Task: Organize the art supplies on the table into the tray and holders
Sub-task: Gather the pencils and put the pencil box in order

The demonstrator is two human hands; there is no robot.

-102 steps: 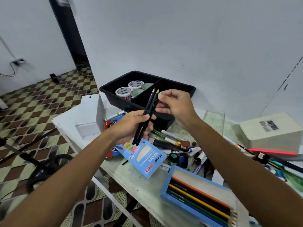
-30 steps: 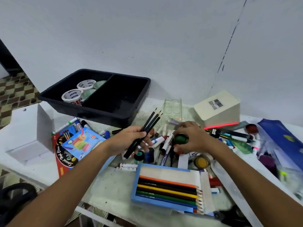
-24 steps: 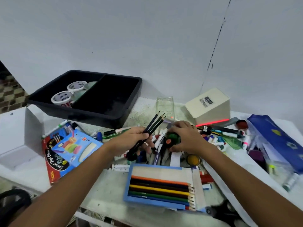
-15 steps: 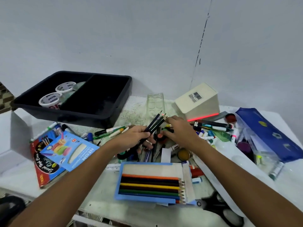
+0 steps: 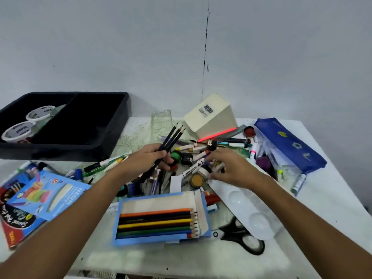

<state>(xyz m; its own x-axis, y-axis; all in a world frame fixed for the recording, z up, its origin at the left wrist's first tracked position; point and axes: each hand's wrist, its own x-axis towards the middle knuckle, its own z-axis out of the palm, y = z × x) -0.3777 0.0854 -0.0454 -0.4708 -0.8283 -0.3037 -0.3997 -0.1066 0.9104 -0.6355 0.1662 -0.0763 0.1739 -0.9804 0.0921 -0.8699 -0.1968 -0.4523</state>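
Gripping a small bundle of dark pencils [image 5: 172,137], the left hand [image 5: 148,161] sits near the middle of the cluttered white counter [image 5: 332,200], fingers curled tight around the shafts, with the sharpened tips slanting up toward 1 o'clock. At 3 o'clock from it, the right hand [image 5: 231,168] hovers palm down over a heap of markers and small paint pots [image 5: 196,167], its fingers loosely spread and bent, the fingertips touching or almost touching a white marker; whether it is pinching anything cannot be told. At 10 o'clock from the hands stands a black two-compartment tray [image 5: 120,125], with white-lidded tubs [image 5: 19,133] in its left compartment and the right compartment dark. At 1 o'clock lies a cream holder [image 5: 211,115], tipped over with a barcode label facing up. At 6 o'clock an open blue box of coloured pencils [image 5: 159,222] lies flat, with black scissors [image 5: 241,237] just beside it at 4 o'clock.
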